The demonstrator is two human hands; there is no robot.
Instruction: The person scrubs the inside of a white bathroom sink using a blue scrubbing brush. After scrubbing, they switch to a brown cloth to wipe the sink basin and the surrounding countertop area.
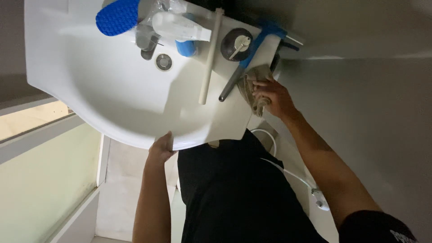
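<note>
Left hand: the left hand (161,147) grips the near rim of the white ceramic washbasin (90,76), fingers curled over the edge.
Basin top: blue textured brush (118,16), white spray bottle (180,27), dark round soap pump (237,44), pale long stick (210,56) along the far edge.
Right hand: the right hand (272,95) presses a crumpled beige cloth (252,87) against the basin's right edge, closed over it.
</note>
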